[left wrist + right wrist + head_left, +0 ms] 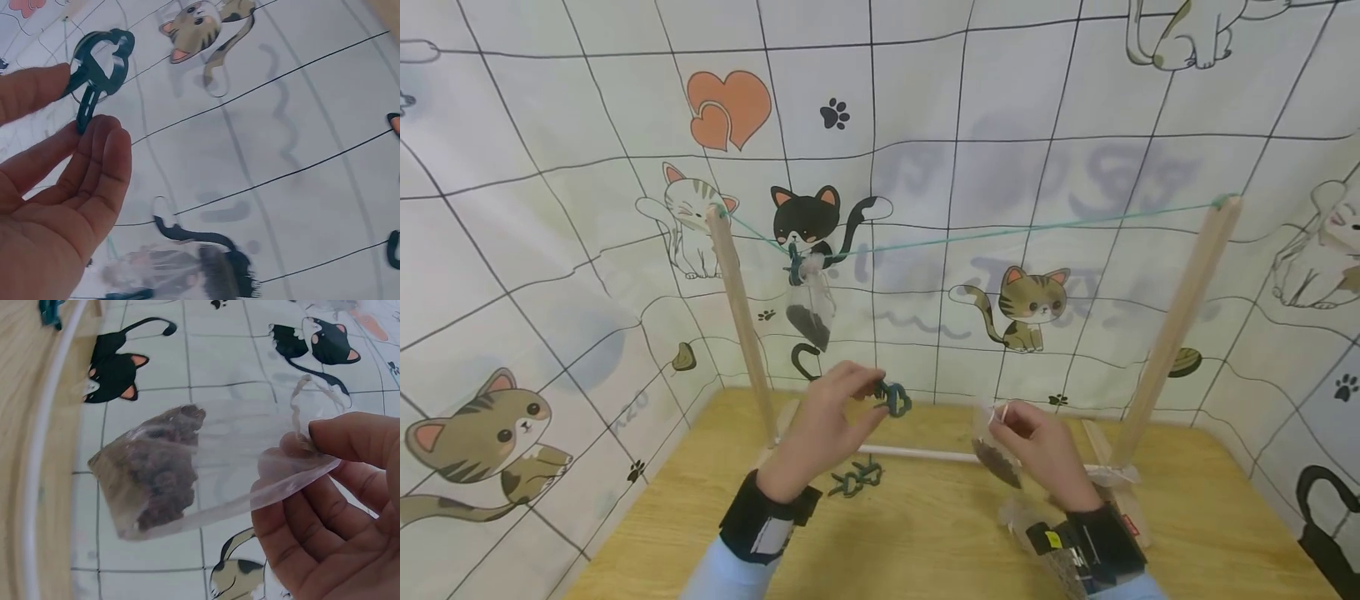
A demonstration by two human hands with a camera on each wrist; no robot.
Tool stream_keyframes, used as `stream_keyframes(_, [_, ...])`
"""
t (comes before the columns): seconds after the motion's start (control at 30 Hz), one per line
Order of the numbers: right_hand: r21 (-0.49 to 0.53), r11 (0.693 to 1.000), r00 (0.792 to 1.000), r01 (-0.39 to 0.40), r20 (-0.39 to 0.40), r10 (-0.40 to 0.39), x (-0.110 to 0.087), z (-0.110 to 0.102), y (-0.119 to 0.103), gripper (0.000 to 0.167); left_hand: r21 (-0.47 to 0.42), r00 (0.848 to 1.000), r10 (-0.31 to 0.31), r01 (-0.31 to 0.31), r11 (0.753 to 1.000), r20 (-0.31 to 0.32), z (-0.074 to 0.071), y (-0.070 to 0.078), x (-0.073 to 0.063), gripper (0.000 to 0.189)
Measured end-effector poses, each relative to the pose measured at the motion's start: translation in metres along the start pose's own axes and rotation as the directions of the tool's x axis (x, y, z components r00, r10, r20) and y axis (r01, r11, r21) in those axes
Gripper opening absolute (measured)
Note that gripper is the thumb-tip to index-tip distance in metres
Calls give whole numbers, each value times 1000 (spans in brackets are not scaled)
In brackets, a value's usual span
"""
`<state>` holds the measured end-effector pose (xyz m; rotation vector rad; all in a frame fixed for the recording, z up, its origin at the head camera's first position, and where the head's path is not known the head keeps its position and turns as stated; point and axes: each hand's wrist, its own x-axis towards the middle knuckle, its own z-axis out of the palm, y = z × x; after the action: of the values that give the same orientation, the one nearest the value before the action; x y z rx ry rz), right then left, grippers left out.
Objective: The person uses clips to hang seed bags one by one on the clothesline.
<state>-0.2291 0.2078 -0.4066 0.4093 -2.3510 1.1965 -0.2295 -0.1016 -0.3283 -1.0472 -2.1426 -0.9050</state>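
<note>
Leftmost, a wooden post (pixel 739 317) carries the near-left end of the green string (pixel 970 237). A little along the string, a clear bag (pixel 810 308) with dark contents hangs down, a dark green clip (pixel 793 265) at its gathered top. Below the string, on your side of it, your left hand (pixel 820 421) holds a second clip (pixel 893 398); that grip is pinched together on its two legs, thumb against fingers, with the loop clear of them. Lower beneath the string, loose clips (pixel 853 479) lie together on the counter (pixel 887 558). Under the string's right half, another clear bag (pixel 996 458) slants down, dark lumps gathered in its bottom; your right hand (pixel 1045 446) has its grip clamped on the top edge, beside a pale cord loop (pixel 297 412). Lower still under that half, a packet (pixel 1052 550) lies partly hidden by your wrist. Rightmost, a second post (pixel 1183 333) carries the string's other end.
</note>
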Motion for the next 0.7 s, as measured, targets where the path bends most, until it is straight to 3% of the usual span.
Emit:
stream_keyframes(0.17, [127, 988, 996, 90, -29, -87, 25, 1, -20, 6, 61, 1000, 20, -19, 998, -12, -27, 5, 38, 38])
stream_keyframes(0.37, [241, 966, 996, 94, -32, -89, 56, -3, -49, 5, 155, 1000, -5, 1, 988, 25, -58, 12, 83, 35])
stream_keyframes(0.53, [286, 952, 994, 108, -47, -98, 80, -2, -70, 8, 203, 998, -15, 2, 979, 65, -78, 16, 119, 27])
stream_keyframes(0.7, [283, 947, 987, 151, -99, -128, 103, 2, -89, 8, 267, 993, -64, 34, 963, 103, -94, 19, 152, 18])
